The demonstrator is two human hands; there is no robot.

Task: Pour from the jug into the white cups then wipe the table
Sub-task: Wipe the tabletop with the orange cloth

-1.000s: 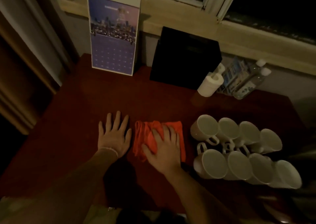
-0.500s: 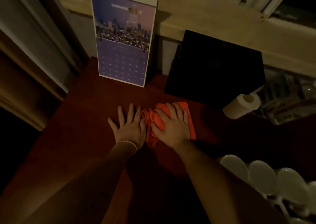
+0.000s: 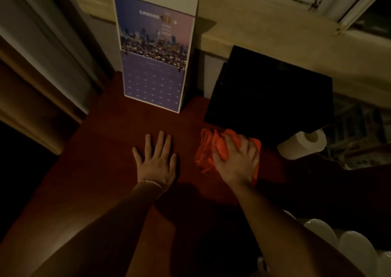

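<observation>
My right hand (image 3: 237,162) presses down on a bunched orange cloth (image 3: 206,154), its fingers bent over the cloth, on the dark red table (image 3: 110,160) just in front of a black box. To the left of the cloth, a gap apart, my left hand (image 3: 157,160) lies flat on the table with its fingers spread. The rims of white cups (image 3: 355,247) show at the bottom right corner, mostly cut off by the frame. No jug is in view.
A purple calendar (image 3: 154,65) leans against the wall at the back. The black box (image 3: 270,99) stands to its right, with a toilet roll (image 3: 302,143) lying beside it. The table's left edge runs along a dark drop.
My right hand has pushed the cloth away from me and then to the right, up to the black box. The view has shifted forward, so most cups left the frame. The left hand stays flat.
</observation>
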